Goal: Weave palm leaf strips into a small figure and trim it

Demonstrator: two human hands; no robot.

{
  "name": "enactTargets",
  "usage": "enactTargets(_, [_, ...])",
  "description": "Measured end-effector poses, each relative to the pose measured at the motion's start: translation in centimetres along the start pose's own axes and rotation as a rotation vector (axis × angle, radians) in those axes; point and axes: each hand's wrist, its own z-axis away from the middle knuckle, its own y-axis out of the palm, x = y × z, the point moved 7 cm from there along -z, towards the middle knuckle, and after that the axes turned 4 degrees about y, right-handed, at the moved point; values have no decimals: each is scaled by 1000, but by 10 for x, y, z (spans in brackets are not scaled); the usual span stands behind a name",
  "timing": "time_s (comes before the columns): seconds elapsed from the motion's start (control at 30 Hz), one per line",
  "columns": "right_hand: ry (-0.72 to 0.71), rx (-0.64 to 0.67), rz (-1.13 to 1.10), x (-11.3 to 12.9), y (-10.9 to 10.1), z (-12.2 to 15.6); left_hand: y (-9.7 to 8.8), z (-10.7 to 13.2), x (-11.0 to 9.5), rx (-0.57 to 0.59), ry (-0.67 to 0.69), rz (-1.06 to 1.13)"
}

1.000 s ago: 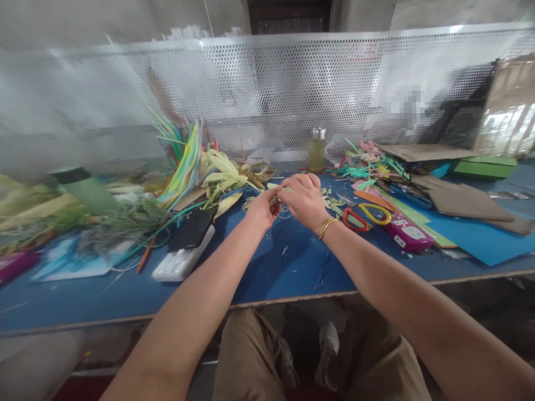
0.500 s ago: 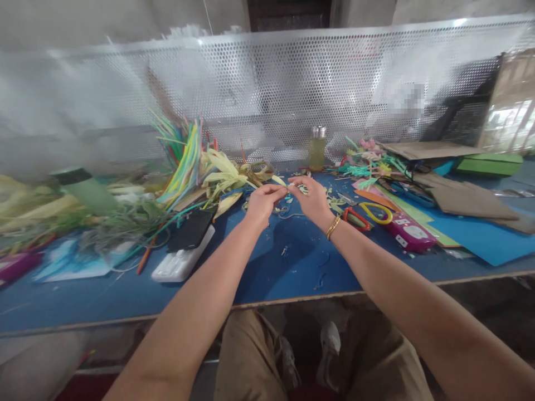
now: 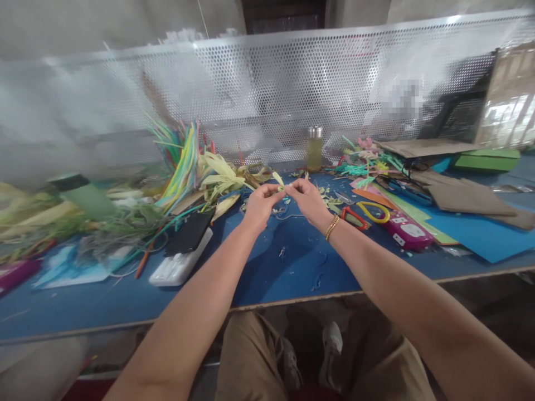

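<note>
View from my head, looking down over the bench [image 3: 284,273]. My left hand [image 3: 258,204] and right hand [image 3: 308,201] meet at arm's length above the blue top, fingertips nearly touching. Both are closed in a pinch, thumb against forefinger, on one small pale strip [image 3: 279,184]. The strip is in the air between the two hands, clear of the bench. Its visible part runs roughly left to right, from one pinch to the other, and a short pale tip pokes up beyond my left fingertips. It is too small for me to tell how much of it lies inside either grip. Neither hand is nearer than the other: each holds one end, left hand on the left end and right hand on the right end, with only a short span free between them.

A bracelet [image 3: 331,227] sits on my right wrist. Just beside that wrist, on the bench, lie scissors [image 3: 354,218] with a red loop, and a pink case [image 3: 407,235] beyond them. Near my left forearm lie a black phone [image 3: 189,234] and a white block [image 3: 179,266]. Behind the left hand is a heap of leaves [image 3: 221,175] and a bundle of coloured straws [image 3: 184,161]. A jar [image 3: 314,147] stands at the back, against the perforated screen [image 3: 292,83].
</note>
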Motion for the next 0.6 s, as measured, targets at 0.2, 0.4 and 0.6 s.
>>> enactTargets(0.2, [51, 66, -100, -2, 4, 1, -3, 1, 2, -39, -76, 89])
enactTargets(0.4, [96, 95, -150, -9, 7, -2, -4, 1, 4, -49, -147, 201])
enactTargets(0.6, [123, 209, -87, -16, 16, -1, -6, 1, 5, -58, -218, 235])
